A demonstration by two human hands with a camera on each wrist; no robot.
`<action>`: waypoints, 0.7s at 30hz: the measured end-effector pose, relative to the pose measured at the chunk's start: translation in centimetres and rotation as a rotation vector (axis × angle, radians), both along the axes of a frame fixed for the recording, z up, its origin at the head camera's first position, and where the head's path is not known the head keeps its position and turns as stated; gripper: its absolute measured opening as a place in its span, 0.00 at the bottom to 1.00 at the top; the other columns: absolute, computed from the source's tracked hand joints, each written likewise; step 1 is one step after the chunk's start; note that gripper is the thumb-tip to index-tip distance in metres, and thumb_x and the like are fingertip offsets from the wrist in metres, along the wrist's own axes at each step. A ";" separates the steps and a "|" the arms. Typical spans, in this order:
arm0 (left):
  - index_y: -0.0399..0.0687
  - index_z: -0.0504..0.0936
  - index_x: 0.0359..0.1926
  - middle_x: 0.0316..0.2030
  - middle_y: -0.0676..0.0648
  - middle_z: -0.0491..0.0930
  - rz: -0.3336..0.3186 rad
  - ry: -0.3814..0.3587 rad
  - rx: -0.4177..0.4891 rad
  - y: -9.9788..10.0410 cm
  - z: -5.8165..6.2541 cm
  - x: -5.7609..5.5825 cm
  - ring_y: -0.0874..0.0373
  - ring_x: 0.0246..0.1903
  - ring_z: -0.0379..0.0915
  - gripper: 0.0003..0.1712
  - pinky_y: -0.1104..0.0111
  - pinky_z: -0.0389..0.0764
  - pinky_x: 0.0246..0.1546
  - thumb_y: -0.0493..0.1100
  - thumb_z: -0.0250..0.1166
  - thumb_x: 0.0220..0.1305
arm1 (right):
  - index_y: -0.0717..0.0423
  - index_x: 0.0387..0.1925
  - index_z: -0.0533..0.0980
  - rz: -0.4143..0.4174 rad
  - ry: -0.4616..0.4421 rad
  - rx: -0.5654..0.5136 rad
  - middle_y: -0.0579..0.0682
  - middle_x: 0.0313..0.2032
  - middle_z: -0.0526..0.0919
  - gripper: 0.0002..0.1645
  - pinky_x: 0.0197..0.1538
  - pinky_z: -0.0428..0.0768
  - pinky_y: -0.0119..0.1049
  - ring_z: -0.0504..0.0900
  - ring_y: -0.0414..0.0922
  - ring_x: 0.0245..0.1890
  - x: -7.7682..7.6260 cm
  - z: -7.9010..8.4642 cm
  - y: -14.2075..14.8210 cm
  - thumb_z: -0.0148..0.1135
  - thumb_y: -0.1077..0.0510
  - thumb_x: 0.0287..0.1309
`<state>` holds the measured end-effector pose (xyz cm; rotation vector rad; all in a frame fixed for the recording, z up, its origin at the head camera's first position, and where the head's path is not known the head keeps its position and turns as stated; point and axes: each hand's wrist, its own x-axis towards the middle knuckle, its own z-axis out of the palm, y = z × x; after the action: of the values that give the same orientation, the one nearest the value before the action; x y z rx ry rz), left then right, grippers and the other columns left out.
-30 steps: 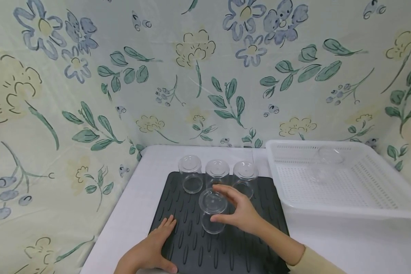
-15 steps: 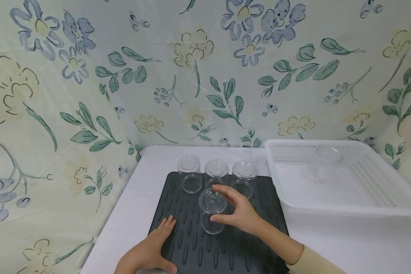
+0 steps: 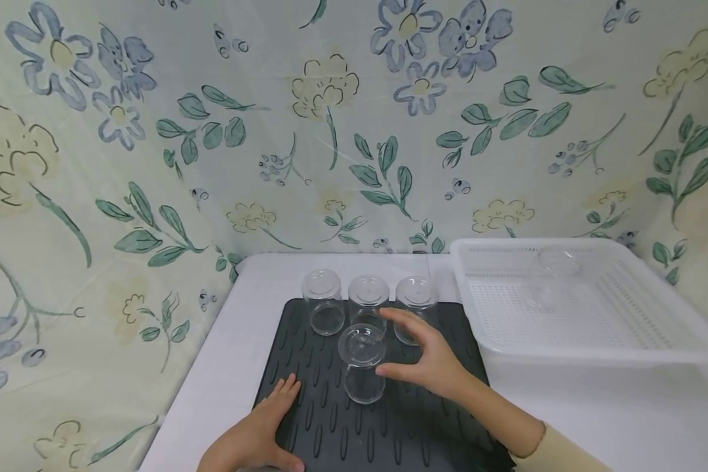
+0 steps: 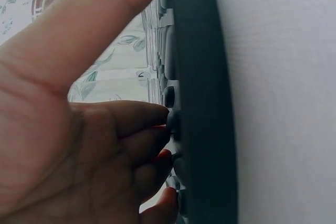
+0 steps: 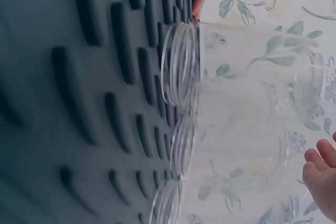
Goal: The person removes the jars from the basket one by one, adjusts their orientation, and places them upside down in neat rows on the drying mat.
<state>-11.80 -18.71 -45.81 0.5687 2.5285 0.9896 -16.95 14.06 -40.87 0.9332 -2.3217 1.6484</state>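
Note:
A clear glass jar (image 3: 362, 370) stands upside down on a ridged black drying mat (image 3: 342, 429). My right hand (image 3: 431, 359) is just to its right, thumb and fingers spread, with a gap between them and the glass. Behind the front jar, three similar upturned jars form a row: left (image 3: 323, 303), middle (image 3: 368, 295) and right (image 3: 416, 295). My left hand (image 3: 258, 426) rests at the mat's near left edge, its fingertips on the ridges. The left wrist view shows its fingers (image 4: 142, 121) against the mat's side. Fingers of the right hand (image 5: 321, 177) show beside the jars in the right wrist view.
A white perforated plastic basket (image 3: 566, 359) sits at the right of the table, with a clear glass jar (image 3: 557, 262) inside it. White cloth (image 3: 203, 400) covers the table. A floral curtain (image 3: 224, 157) hangs close behind and to the left.
My right hand has let go of the front jar and shifted slightly right, away from it. The jar stays where it stood; the left hand holds its place. The head view shifts slightly.

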 end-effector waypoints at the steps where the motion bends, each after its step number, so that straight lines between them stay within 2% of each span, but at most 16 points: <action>1: 0.30 0.49 0.74 0.74 0.31 0.42 -0.001 -0.002 -0.005 0.0 0.0 0.0 0.32 0.72 0.33 0.75 0.32 0.45 0.62 0.61 0.81 0.34 | 0.44 0.67 0.68 -0.006 0.009 -0.001 0.46 0.65 0.70 0.47 0.65 0.63 0.57 0.65 0.47 0.67 0.1 0.2 0.4 0.79 0.59 0.44; 5: 0.31 0.50 0.74 0.74 0.32 0.43 -0.006 -0.009 -0.029 0.0 -0.1 0.0 0.30 0.71 0.34 0.74 0.32 0.48 0.61 0.62 0.81 0.36 | 0.50 0.67 0.69 -0.025 0.040 -0.009 0.51 0.64 0.70 0.45 0.68 0.62 0.38 0.65 0.42 0.66 0.2 1.1 2.2 0.78 0.62 0.46; 8: 0.31 0.51 0.74 0.74 0.32 0.43 -0.006 -0.007 -0.041 -0.1 -0.2 0.1 0.29 0.71 0.34 0.72 0.32 0.50 0.60 0.61 0.81 0.38 | 0.58 0.65 0.69 -0.059 0.087 0.007 0.57 0.62 0.71 0.43 0.66 0.62 0.27 0.66 0.38 0.65 0.1 1.8 3.7 0.76 0.65 0.46; 11: 0.31 0.51 0.74 0.74 0.32 0.43 -0.011 0.009 -0.042 -0.2 -0.3 0.2 0.30 0.71 0.35 0.71 0.32 0.51 0.60 0.60 0.81 0.39 | 0.62 0.64 0.69 -0.113 0.131 0.036 0.59 0.61 0.72 0.41 0.64 0.61 0.23 0.66 0.34 0.64 0.0 2.4 5.3 0.76 0.67 0.46; 14: 0.30 0.51 0.74 0.74 0.32 0.44 -0.019 0.027 -0.047 -0.2 -0.5 0.2 0.31 0.71 0.36 0.71 0.33 0.52 0.60 0.60 0.81 0.39 | 0.61 0.63 0.71 -0.179 0.156 0.084 0.56 0.60 0.74 0.40 0.63 0.61 0.21 0.66 0.31 0.63 0.1 2.9 6.8 0.76 0.66 0.47; 18: 0.30 0.51 0.73 0.74 0.32 0.44 -0.024 0.031 -0.054 -0.1 -0.6 0.1 0.31 0.71 0.37 0.71 0.33 0.51 0.61 0.61 0.81 0.39 | 0.59 0.62 0.71 -0.282 0.135 0.166 0.54 0.60 0.75 0.38 0.61 0.61 0.18 0.65 0.26 0.60 0.2 3.2 9.1 0.75 0.62 0.49; 21: 0.30 0.52 0.73 0.74 0.31 0.45 -0.025 0.025 -0.056 0.0 -0.5 0.0 0.31 0.71 0.37 0.71 0.33 0.51 0.61 0.61 0.81 0.39 | 0.61 0.62 0.72 -0.342 0.115 0.197 0.57 0.59 0.75 0.37 0.59 0.61 0.15 0.64 0.22 0.59 0.0 3.2 10.9 0.75 0.62 0.50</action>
<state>-11.78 -18.75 -46.36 0.5978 2.5559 0.9050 -16.96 24.94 -37.69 0.5977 -2.4291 1.2203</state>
